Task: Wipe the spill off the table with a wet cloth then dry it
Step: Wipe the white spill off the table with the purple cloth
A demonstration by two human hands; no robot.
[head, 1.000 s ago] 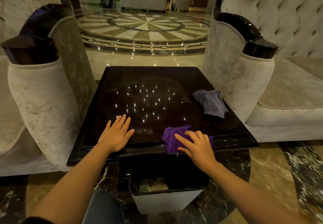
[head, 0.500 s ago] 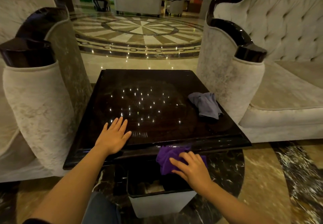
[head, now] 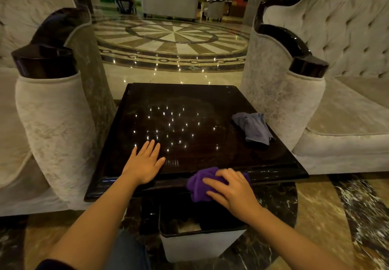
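Left hand (head: 145, 164): flat on the counter (head: 189, 101), palm down, fingers spread, grip apart and empty, bracing near the front edge.
Right hand (head: 231, 187): pressed over the purple cloth (head: 199, 187), fingers curled on top, grip clamped on it.
Purple cloth: bunched at the front lip of the counter, partly hanging past the edge, directly above the bin (head: 200, 244) on the floor.
Grey cloth (head: 253, 127): crumpled on the right side of the counter, apart from both hands, untouched.
Counter: dark, glossy, dotted with reflected ceiling lights; faint curved smears across the middle, likely wipe tracks or damp film; no clear puddle visible.
Which cloth is wet: cannot tell by sight; purple one judged the wet one since it is in use.
Step in hand: probably the end of a wet stroke, pushing residue over the front edge toward the bin.
Done so far: most of the wet wiping, judging by the smeared top.
Left to do: any last wet pass, then the swap to the grey cloth for drying the whole top.
Risk: streaks showing on the glossy surface if drying is patchy.
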